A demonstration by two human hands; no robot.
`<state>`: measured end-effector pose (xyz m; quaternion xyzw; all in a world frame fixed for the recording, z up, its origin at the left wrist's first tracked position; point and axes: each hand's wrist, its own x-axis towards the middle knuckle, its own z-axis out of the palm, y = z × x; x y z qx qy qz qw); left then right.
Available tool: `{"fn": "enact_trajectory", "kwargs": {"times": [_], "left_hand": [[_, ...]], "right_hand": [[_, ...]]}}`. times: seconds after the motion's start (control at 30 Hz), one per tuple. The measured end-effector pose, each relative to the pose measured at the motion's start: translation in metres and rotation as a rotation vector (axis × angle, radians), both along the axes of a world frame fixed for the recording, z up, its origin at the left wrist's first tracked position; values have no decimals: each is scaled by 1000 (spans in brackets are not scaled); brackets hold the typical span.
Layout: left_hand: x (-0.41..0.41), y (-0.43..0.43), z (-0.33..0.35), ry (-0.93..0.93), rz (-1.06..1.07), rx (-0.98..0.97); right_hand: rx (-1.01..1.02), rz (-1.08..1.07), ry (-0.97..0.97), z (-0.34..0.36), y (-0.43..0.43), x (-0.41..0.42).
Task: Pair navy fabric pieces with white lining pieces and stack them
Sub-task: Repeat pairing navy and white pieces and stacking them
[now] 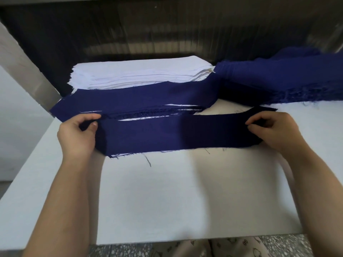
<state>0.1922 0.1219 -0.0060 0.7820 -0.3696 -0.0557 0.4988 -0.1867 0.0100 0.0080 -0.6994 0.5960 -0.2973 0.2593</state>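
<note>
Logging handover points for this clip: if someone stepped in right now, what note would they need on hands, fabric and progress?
Left hand grips the left end of a navy piece; right hand pinches its right end, the piece spread between them over the table.
Behind it: the paired stack, navy on top, white edges showing between layers. Further back the white lining stack, with the navy pile to its right.
Done: several pairs stacked. Left: place this piece, then work through both thick supply piles. Whether lining lies under the held piece cannot be told.

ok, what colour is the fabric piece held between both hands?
Navy blue: the fabric piece shows best in the head view.
</note>
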Motion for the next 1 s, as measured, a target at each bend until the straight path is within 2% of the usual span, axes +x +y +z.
{"fn": "enact_trajectory", "kwargs": {"times": [0.27,0.5,0.7,0.87,1.0], "left_hand": [[-1,1,2,-42,-15,140],[-4,4,7,-63,-15,125],[-6,4,5,-111,-36,225],[-8,4,5,-205,33,356],[-13,4,6,-247,20,382]], "right_hand": [[-5,-38,139,0,-1,2],[-63,-103,46,-3,-4,1],[40,-98,186,-10,-10,-2],[44,-259,346,-10,-13,-2],[100,-279,409,-13,-11,0]]}}
